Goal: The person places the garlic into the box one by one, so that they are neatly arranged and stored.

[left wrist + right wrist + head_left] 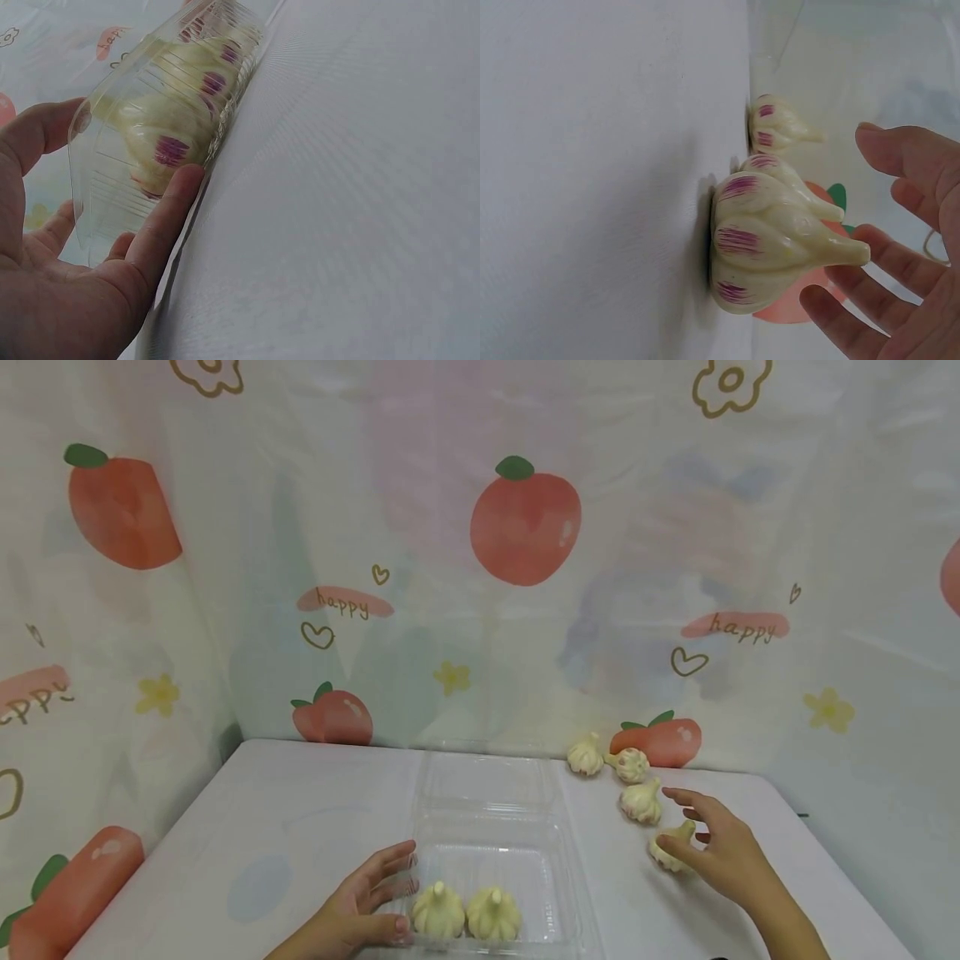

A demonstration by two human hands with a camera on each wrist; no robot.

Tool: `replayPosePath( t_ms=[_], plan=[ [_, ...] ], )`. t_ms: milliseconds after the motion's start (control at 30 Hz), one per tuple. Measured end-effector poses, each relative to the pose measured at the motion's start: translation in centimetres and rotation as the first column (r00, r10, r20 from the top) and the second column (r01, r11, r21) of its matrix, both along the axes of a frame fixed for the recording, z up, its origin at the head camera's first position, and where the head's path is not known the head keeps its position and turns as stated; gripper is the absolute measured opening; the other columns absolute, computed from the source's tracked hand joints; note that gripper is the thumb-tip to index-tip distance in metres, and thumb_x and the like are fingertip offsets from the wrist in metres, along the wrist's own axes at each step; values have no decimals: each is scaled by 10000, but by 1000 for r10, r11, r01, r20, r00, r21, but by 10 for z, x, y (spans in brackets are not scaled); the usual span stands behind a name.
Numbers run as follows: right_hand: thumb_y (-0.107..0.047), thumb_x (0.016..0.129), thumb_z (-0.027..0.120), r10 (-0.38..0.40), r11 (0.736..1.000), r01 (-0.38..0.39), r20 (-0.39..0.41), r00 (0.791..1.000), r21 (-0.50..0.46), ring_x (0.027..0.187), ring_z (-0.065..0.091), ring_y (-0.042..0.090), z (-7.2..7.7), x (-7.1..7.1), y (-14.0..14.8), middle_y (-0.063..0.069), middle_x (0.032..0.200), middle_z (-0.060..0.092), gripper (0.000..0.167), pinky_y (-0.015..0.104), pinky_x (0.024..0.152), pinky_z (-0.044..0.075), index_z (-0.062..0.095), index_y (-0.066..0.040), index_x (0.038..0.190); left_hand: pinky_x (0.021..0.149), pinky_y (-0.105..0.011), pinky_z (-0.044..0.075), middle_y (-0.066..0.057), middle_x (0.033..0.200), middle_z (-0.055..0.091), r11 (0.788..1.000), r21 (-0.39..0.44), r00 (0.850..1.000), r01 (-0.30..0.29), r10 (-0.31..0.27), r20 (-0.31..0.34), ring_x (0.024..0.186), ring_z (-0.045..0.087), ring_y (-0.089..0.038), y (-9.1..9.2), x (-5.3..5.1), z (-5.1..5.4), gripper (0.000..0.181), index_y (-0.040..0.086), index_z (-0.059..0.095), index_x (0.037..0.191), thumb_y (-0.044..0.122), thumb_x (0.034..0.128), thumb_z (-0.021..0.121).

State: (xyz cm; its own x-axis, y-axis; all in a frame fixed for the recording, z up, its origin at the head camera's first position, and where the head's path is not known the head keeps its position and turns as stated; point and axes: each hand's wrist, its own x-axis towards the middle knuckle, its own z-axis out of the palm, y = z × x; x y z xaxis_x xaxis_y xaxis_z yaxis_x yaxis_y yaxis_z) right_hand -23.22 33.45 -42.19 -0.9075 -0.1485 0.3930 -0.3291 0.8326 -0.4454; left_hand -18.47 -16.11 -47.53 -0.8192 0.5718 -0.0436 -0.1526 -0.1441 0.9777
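My left hand (pixel 352 906) (pixel 82 277) rests its spread fingers against the left wall of a clear plastic container (pixel 540 877) (pixel 105 180). Inside, a garlic bulb (pixel 438 914) and another bulb (pixel 493 917) sit side by side at the near edge, stems up. Over on the right, my right hand (pixel 723 852) (pixel 915 247) is spread around the nearest loose garlic bulb (pixel 667 853) (pixel 754 244). In the right wrist view its fingers surround the stem side, with no clear contact. That bulb stands on the table, purple streaks near its base.
More bulbs form a line running back from the right hand: one (pixel 641 802), another (pixel 632 765) and a third (pixel 585 755) by the rear wall. The container's lid (pixel 487 781) lies folded back behind it. A printed cloth (pixel 480 652) covers the walls around the white table (pixel 315 827).
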Motion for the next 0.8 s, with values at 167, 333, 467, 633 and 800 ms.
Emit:
replayPosePath(
  t_ms=[167,333,467,633,800],
  plan=[
    [-302,828,827,0,1000,0,9,1000,7,1075,620,401,-4,-1,1,171,1297,609,629,349,725,565,563,-102,1362,956,-499,518,-279,1634,36,1000,1,1000,-3,3,1,1458,255,-434,0,1,2,811,98,159,1594,120,961,664],
    [-303,823,829,0,1000,-1,14,1000,12,1074,619,384,-7,-4,2,177,1287,622,637,353,724,563,563,-101,1367,955,-503,517,-277,1634,37,1000,-3,1000,-11,11,7,1457,262,-419,0,0,2,819,101,159,1595,120,955,671],
    [-310,824,827,-8,1000,7,41,999,18,1096,606,373,-9,-5,3,190,1265,635,654,358,740,562,550,-102,1380,959,-494,517,-280,1633,42,1000,-11,1000,-14,14,9,1455,268,-419,0,0,3,823,100,160,1594,127,953,675],
    [-327,825,826,-9,1000,8,77,997,14,1113,603,373,-11,-5,4,207,1246,643,680,382,757,562,532,-98,1394,955,-499,518,-284,1631,43,1000,-6,1000,-11,11,6,1457,262,-430,1,0,3,821,92,160,1593,127,954,673],
    [-354,823,823,-19,1000,17,117,993,15,1090,624,381,-13,-6,6,216,1260,632,708,422,776,559,514,-108,1412,946,-505,521,-287,1630,36,1000,-2,1000,-5,5,-7,1455,261,-435,1,1,1,816,92,158,1593,120,957,667]
  ],
)
